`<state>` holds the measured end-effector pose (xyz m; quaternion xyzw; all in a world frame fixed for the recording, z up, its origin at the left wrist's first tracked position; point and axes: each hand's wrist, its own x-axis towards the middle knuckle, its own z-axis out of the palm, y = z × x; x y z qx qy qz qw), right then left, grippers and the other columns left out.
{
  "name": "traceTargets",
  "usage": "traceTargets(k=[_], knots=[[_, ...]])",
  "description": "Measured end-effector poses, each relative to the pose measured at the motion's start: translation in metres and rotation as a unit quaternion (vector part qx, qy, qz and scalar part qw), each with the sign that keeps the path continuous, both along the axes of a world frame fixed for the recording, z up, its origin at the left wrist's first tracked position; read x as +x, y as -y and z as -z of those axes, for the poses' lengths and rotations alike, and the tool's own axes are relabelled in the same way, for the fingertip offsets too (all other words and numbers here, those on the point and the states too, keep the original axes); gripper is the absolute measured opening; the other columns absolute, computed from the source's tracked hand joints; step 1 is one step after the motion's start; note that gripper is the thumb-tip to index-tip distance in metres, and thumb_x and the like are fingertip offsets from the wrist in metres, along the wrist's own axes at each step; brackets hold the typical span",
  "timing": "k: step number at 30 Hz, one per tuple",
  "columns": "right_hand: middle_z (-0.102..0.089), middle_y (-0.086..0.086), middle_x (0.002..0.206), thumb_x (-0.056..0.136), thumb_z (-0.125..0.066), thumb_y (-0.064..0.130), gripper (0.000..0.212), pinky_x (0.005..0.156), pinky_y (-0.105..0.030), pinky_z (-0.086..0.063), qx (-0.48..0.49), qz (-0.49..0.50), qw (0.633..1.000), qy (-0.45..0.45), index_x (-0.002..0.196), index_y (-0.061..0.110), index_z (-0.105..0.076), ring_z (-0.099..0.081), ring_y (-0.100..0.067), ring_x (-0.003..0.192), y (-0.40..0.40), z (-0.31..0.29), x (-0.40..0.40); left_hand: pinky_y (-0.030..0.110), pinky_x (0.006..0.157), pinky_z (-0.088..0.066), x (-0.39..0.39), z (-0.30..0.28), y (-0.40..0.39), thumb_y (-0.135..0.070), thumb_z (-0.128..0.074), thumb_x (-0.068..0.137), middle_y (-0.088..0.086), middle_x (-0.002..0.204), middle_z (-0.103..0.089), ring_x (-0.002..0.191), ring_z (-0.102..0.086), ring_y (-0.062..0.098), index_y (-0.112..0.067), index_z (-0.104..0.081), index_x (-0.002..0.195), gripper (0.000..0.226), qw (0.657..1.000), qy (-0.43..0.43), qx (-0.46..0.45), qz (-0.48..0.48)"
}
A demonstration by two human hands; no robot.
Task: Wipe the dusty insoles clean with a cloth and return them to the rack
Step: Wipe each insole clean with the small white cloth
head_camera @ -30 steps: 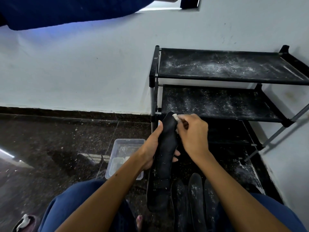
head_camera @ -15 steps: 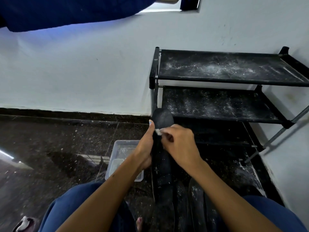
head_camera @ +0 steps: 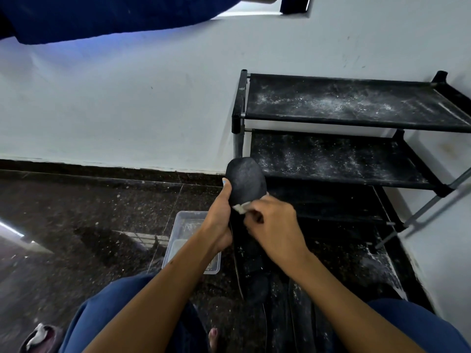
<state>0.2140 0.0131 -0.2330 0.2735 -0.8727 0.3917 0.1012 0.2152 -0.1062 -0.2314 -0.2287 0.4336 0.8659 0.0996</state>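
Observation:
My left hand (head_camera: 221, 220) grips a black insole (head_camera: 245, 182) upright at its left edge, thumb along the side, the rounded toe end pointing up. My right hand (head_camera: 274, 225) pinches a small white cloth (head_camera: 240, 207) against the insole's face, just below the toe. The insole's lower part runs down behind both hands toward the floor. Other dusty insoles (head_camera: 300, 309) lie on the floor between my knees. The black shoe rack (head_camera: 351, 123) stands at the right against the wall, its shelves speckled with white dust.
A clear plastic tub (head_camera: 183, 230) sits on the dark floor left of my left forearm. White dust lies on the floor under the rack at the right (head_camera: 377, 263). A sandal (head_camera: 38, 338) is at the bottom left. Dark blue fabric (head_camera: 102, 16) hangs overhead.
My right hand with the cloth has slid down the insole from its toe tip to just below the toe. The insole has turned so its toe face shows.

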Motion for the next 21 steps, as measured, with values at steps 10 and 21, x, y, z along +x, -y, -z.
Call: traceTargets(k=[10, 21], knots=[[-0.067, -0.005, 0.082, 0.073, -0.059, 0.014, 0.022, 0.067, -0.036, -0.054, 0.006, -0.028, 1.000, 0.003, 0.090, 0.014, -0.074, -0.064, -0.024, 0.070, 0.006, 0.002, 0.010, 0.036, 0.089, -0.051, 0.000, -0.001, 0.001, -0.065, -0.026, 0.092, 0.017, 0.106, -0.070, 0.094, -0.069, 0.027, 0.000, -0.068, 0.102, 0.077, 1.000, -0.002, -0.001, -0.006], [-0.064, -0.003, 0.080, 0.082, -0.065, 0.007, 0.014, 0.064, -0.035, -0.054, -0.050, 0.101, 0.994, -0.008, 0.092, 0.013, -0.072, -0.062, -0.014, 0.063, -0.011, 0.003, -0.019, 0.031, 0.076, -0.055, 0.002, -0.005, -0.004, -0.032, -0.044, 0.098, 0.009, 0.083, -0.073, 0.073, -0.070, 0.017, -0.007, -0.071, 0.090, 0.037, 0.998, -0.022, -0.030, 0.049]])
